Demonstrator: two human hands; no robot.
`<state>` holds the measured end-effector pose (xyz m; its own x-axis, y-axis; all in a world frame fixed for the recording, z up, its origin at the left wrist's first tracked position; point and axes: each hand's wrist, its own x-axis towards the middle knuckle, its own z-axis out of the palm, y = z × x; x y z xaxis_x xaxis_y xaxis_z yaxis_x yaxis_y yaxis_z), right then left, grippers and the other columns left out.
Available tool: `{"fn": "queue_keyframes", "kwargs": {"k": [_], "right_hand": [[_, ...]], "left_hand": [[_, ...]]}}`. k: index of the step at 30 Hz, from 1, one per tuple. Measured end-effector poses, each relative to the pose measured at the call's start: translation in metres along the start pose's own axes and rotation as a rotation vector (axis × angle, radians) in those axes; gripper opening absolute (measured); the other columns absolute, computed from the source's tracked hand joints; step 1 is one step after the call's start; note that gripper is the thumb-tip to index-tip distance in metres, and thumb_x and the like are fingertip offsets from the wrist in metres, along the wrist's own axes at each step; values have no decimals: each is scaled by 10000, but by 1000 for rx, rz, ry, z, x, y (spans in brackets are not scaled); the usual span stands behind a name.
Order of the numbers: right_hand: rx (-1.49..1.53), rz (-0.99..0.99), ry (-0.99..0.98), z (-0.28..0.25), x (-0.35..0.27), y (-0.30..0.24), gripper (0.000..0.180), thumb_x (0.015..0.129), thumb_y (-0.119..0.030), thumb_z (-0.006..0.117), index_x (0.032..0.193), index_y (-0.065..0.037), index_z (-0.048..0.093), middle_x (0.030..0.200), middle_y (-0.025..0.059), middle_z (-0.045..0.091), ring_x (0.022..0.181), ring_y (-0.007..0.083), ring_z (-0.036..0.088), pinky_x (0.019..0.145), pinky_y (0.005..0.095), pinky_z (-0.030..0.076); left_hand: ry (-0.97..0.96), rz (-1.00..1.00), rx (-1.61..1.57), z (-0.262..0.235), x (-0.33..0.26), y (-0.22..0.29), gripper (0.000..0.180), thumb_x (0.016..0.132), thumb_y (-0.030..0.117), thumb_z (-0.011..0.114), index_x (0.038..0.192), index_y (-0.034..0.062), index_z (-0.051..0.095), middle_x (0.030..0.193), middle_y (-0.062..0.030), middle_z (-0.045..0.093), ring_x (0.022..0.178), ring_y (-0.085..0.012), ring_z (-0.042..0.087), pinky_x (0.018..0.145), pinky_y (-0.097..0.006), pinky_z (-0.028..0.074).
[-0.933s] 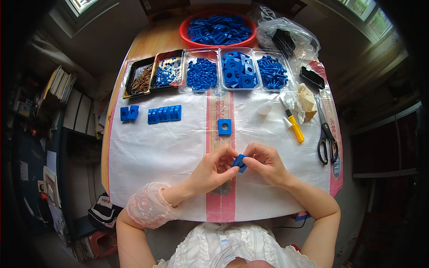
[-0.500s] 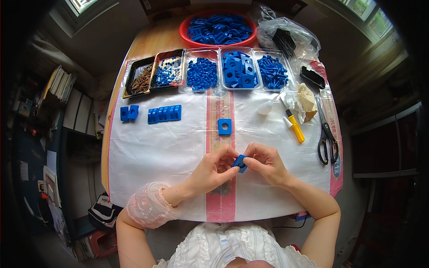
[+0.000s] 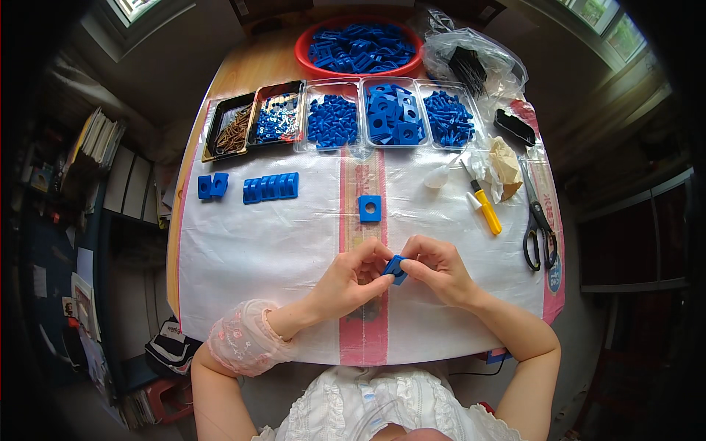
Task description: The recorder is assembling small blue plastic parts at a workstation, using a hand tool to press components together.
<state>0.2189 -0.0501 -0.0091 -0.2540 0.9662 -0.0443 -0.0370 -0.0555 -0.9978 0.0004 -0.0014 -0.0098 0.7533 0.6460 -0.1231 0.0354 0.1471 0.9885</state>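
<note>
One small blue piece (image 3: 397, 271) sits just below the centre of the frame, pinched between thumb and fingers of both the left hand (image 3: 349, 281) and the right hand (image 3: 441, 275), each closed on it. Just above lies one holed blue block (image 3: 370, 209); at centre left, a blue row (image 3: 271, 189) and a blue pair (image 3: 212, 187); at right, a yellow-handled tool (image 3: 486, 212) and scissors (image 3: 540, 220); across the top, a red basin (image 3: 301, 56).

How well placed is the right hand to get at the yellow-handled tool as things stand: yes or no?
Probably yes: just the white sheet lies between the right hand and the yellow-handled tool, though that hand would first need to release the small blue part it pinches.
</note>
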Motion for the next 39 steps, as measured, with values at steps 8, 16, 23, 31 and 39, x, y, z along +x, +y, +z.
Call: {"fn": "queue_keyframes", "kwargs": {"k": [8,16,23,31,39], "right_hand": [[1,-2,1,1,0,-1,114,958,-115,627,942,-2,627,833,-5,615,745,33,518,630,218,420],[7,-6,-15,0,0,-1,115,960,-115,627,949,-1,625,838,0,618,768,40,528,652,223,430],[12,4,-19,0,0,-3,120,963,-117,625,952,2,624,845,4,619,777,44,535,661,227,438],[27,-7,-23,0,0,-4,122,966,-116,622,956,6,623,853,8,621,783,49,543,670,232,446],[23,-7,-18,0,0,-1,118,961,-113,626,954,5,627,847,6,623,779,45,542,661,226,445]], "left_hand": [[-1,-3,-33,0,0,-1,207,932,25,629,1116,42,534,962,-31,644,865,-68,616,685,-221,527],[-5,-1,-20,0,0,-1,203,932,28,636,1110,45,540,953,-27,653,841,-62,617,673,-216,522],[-3,1,-28,0,0,-3,209,931,25,636,1114,45,538,944,-27,654,840,-60,618,668,-214,518],[-11,4,-34,-1,0,-3,205,928,18,631,1109,43,539,941,-24,653,828,-57,614,667,-212,512],[-6,9,-38,0,0,-2,208,924,13,633,1107,45,540,939,-26,651,829,-62,615,675,-219,513]]}}
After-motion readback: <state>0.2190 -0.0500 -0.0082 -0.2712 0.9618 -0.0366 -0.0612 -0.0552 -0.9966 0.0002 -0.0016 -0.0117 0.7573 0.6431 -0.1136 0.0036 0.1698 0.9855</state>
